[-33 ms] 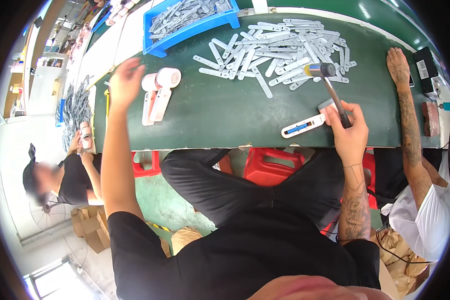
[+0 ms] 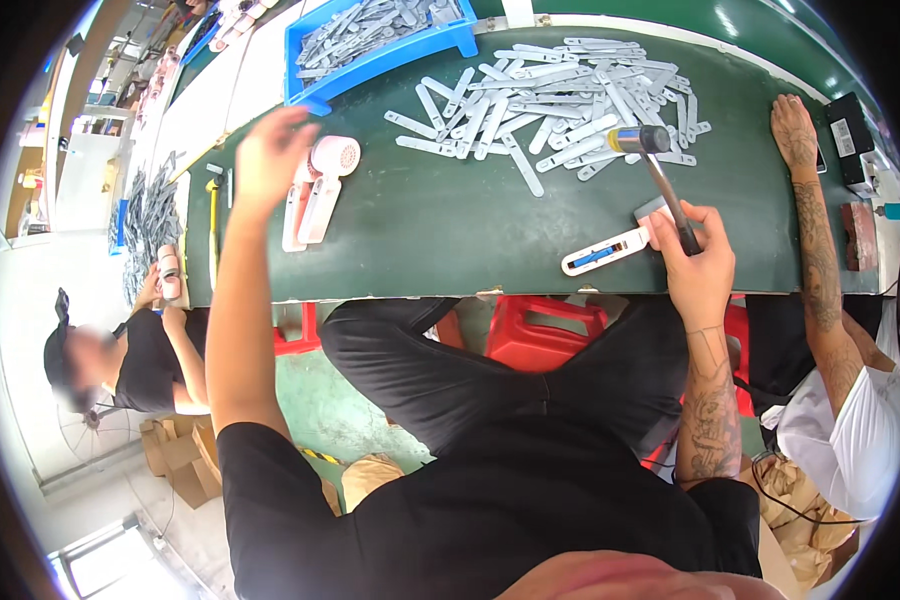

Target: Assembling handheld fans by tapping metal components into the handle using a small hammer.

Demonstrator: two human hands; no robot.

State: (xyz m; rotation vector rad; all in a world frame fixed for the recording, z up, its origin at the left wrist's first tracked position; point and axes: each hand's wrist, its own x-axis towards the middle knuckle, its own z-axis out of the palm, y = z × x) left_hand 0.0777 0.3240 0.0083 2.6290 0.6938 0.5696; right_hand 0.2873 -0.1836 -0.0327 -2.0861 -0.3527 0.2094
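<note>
My left hand [image 2: 270, 160] is over the left side of the table, fingers loosely apart and slightly blurred. It covers part of two pale pink handheld fans [image 2: 322, 195] that lie side by side; whether it touches them I cannot tell. On the right, my right hand [image 2: 698, 255] is closed around the handle of a small mallet [image 2: 670, 185] with a black and yellow head. Under the same hand's fingertips lies a white fan handle [image 2: 607, 251] with a blue part in its open slot. A grey piece [image 2: 654, 208] shows beside the mallet's shaft.
Several grey strips [image 2: 570, 95] are heaped at the back of the green table [image 2: 450, 240]. A blue bin [image 2: 390, 60] of more strips stands back left. Another person's tattooed arm [image 2: 818, 230] rests at the right edge, near a dark box [image 2: 850, 140]. A capped person [image 2: 145, 360] works at left.
My left hand has shifted to the right, over the heads of the pink fans. My right hand and the mallet stay put.
</note>
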